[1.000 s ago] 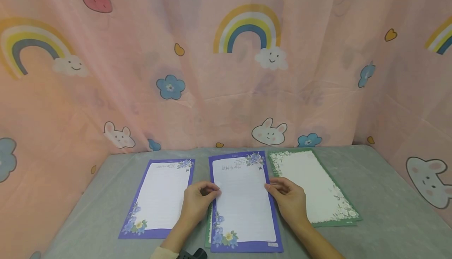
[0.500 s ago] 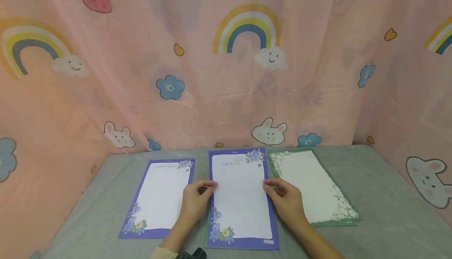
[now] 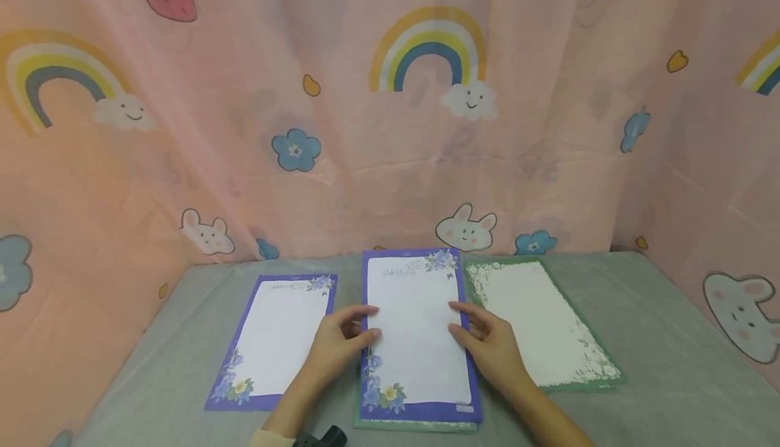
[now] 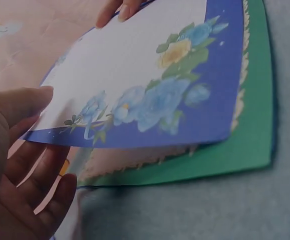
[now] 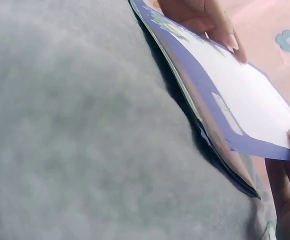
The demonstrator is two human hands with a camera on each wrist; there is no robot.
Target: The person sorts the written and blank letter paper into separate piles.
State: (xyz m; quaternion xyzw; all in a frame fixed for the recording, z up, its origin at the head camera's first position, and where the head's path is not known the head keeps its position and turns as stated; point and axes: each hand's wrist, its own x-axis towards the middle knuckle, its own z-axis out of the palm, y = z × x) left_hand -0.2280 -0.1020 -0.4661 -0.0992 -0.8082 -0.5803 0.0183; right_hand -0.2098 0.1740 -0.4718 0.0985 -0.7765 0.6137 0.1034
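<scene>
A purple-bordered sheet of stationery paper (image 3: 417, 338) with blue flowers and some handwriting is in the middle of the head view. My left hand (image 3: 338, 342) holds its left edge, thumb on top and fingers under it. At the opposite edge, my right hand (image 3: 490, 345) grips the paper the same way. Below it lies a green-bordered sheet (image 4: 257, 145), partly covered; the left wrist view shows the purple one raised slightly above it. In the right wrist view the held paper (image 5: 245, 100) bends a little, its near edge apart from the pile.
Another purple-bordered sheet (image 3: 280, 345) lies to the left on the grey cloth (image 3: 658, 338). To the right are green-bordered sheets (image 3: 548, 325), slightly offset from each other. A pink patterned curtain (image 3: 365, 183) stands behind and at the sides.
The purple-bordered sheet has moved away from me, up the head view, baring the green edge beneath it at the front. Both hands' thumbs and fingers have spread farther apart at its edges.
</scene>
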